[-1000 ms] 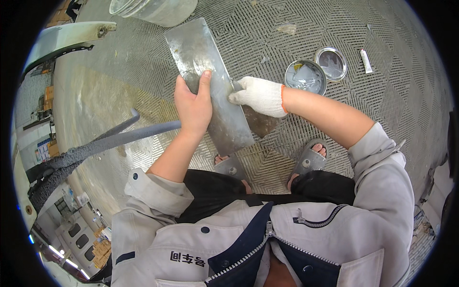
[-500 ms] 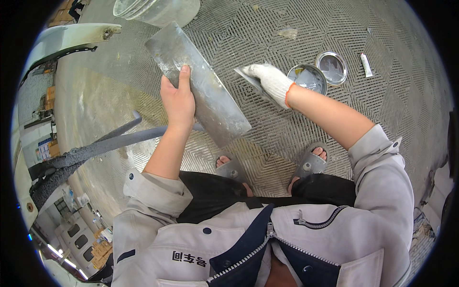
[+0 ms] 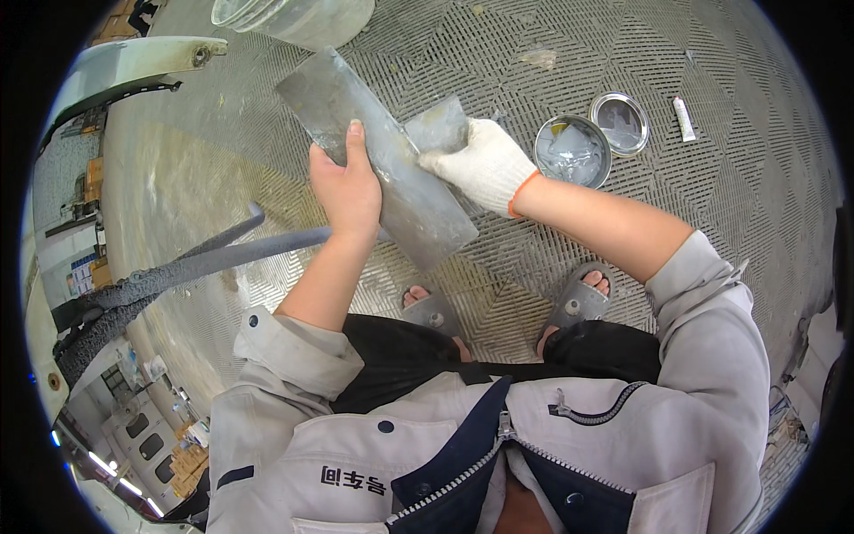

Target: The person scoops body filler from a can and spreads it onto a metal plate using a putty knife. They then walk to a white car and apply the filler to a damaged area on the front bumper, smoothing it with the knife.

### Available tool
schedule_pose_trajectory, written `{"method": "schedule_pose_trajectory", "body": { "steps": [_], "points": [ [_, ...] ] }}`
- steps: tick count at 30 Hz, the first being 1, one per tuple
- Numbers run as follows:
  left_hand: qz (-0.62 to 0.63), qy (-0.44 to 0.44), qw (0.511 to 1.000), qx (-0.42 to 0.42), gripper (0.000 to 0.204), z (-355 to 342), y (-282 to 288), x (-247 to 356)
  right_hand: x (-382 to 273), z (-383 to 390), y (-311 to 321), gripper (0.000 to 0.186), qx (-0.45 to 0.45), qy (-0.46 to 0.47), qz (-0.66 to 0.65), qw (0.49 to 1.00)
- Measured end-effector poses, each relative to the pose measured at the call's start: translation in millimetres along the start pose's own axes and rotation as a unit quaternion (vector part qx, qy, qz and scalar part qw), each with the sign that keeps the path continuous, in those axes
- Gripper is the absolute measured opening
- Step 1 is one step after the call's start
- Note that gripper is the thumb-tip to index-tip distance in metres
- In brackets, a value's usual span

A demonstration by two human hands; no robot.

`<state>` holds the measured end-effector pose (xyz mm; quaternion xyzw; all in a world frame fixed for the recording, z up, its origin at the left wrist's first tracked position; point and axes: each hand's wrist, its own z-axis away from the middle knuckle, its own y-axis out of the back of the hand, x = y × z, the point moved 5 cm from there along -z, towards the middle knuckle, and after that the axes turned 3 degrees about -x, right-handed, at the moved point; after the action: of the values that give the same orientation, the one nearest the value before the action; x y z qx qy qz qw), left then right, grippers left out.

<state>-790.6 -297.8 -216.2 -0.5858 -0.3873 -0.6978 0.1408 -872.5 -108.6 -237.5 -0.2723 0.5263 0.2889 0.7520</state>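
My bare left hand (image 3: 347, 187) is closed on a long grey metal plate (image 3: 405, 196), thumb on top, the plate slanting from upper left to lower right. My right hand (image 3: 485, 165), in a white knitted glove with an orange cuff, grips a flat scraper (image 3: 439, 126) with a smeared blade. The scraper's edge meets the right long edge of the plate; its grip is hidden by the glove. To the right on the floor stands an open round can (image 3: 578, 160) with grey paste inside. Its round lid (image 3: 620, 125) lies beside it, and farther right a small white tube (image 3: 683, 119).
A translucent bucket (image 3: 311, 22) stands at the far left. Grey padded stand arms (image 3: 205, 264) and a pale car body panel (image 3: 124, 67) reach in from the left. A scrap of clear plastic (image 3: 538, 59) lies on the patterned floor. My sandalled feet are below.
My right hand has moved left from beside the can to the plate, turning the scraper so its blade shows. My left hand and the plate have shifted slightly right.
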Motion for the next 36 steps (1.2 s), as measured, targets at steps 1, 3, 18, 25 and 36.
{"method": "schedule_pose_trajectory", "body": {
  "steps": [1, 3, 18, 25, 36],
  "points": [
    [0.004, 0.008, 1.000, -0.004, 0.038, 2, -1, -2, -1, 0, 1, 0.037, -0.013, -0.011, 0.011, 1.000],
    [0.008, 0.025, 1.000, -0.005, 0.037, 6, 0, -4, 0, -1, 1, 0.035, -0.052, -0.048, 0.018, 0.997],
    [-0.008, 0.012, 0.999, -0.038, 0.032, 20, -6, 11, 2, -9, 3, 0.036, -0.155, -0.069, 0.147, 0.975],
    [-0.021, -0.034, 0.996, -0.075, 0.032, 19, -8, 19, 17, 6, -20, 0.048, -0.274, -0.152, 0.100, 0.945],
    [-0.043, -0.067, 0.996, -0.035, 0.037, -22, 15, 13, 42, -1, 30, 0.040, 0.004, -0.095, -0.270, 0.958]
  ]
}}
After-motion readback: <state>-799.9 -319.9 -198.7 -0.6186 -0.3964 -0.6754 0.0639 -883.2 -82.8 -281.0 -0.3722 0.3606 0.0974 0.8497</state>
